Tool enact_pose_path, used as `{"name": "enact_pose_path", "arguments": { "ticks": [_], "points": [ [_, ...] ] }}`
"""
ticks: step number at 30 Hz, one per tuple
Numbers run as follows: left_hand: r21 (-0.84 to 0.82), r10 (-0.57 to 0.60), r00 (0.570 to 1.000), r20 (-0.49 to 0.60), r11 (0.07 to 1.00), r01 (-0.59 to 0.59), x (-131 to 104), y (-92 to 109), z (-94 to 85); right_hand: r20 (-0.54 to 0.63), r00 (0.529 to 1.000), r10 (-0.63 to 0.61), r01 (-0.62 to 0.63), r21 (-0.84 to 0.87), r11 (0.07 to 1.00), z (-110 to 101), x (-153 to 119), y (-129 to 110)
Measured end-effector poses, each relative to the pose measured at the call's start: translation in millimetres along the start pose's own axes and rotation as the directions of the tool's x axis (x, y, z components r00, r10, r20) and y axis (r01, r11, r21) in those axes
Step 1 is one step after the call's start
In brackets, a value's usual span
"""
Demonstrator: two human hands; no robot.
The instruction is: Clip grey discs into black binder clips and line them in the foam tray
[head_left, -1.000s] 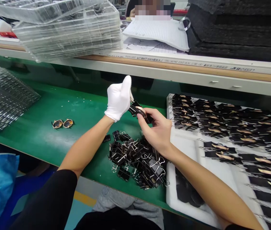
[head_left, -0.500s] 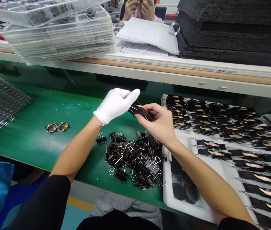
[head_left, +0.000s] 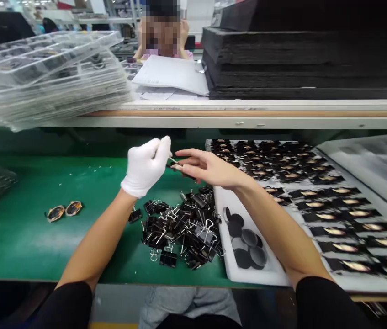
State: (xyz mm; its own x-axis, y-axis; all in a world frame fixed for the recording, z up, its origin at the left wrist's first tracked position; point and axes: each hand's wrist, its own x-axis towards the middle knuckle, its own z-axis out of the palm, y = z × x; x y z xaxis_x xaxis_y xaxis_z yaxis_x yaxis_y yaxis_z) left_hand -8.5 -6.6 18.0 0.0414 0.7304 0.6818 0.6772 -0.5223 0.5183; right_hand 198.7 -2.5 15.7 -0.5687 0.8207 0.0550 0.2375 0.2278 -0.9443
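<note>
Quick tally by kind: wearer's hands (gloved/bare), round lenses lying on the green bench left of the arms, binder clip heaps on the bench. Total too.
Gloved left hand: 1
Bare right hand: 1
Round lenses: 2
Binder clip heap: 1 (single clips overlap too much to count)
Total: 5

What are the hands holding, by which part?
Left hand pinches what looks like a binder clip by its wire handle; whether the right hand grips it cannot be told.
</note>
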Motion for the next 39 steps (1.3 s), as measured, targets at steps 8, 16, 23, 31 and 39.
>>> {"name": "enact_pose_path", "arguments": {
  "ticks": [8,16,23,31,39],
  "points": [
    [-0.041,-0.049,0.959,0.278,0.997,0.063,-4,11,-9.6,0.028,0.996,0.09,-0.094,0.26,0.961,-14,-21,-2],
    [-0.01,-0.19,0.631,0.752,0.954,0.3,-12,44,-11.5,-0.431,0.9,-0.064,0.024,-0.098,0.995,6,-64,1],
    [-0.043,-0.194,0.588,0.785,0.93,0.364,-33,68,-4.2,-0.589,0.808,0.015,-0.026,-0.011,1.0,35,-99,11],
    [-0.139,0.041,0.469,0.882,0.974,0.177,-48,76,-7.0,-0.156,0.987,0.043,-0.08,-0.237,0.968,-27,-161,5],
    [-0.107,0.041,0.628,0.777,0.992,0.067,-31,56,-19.7,-0.356,0.934,0.04,-0.286,-0.676,0.679,-101,-240,65]
  ]
}}
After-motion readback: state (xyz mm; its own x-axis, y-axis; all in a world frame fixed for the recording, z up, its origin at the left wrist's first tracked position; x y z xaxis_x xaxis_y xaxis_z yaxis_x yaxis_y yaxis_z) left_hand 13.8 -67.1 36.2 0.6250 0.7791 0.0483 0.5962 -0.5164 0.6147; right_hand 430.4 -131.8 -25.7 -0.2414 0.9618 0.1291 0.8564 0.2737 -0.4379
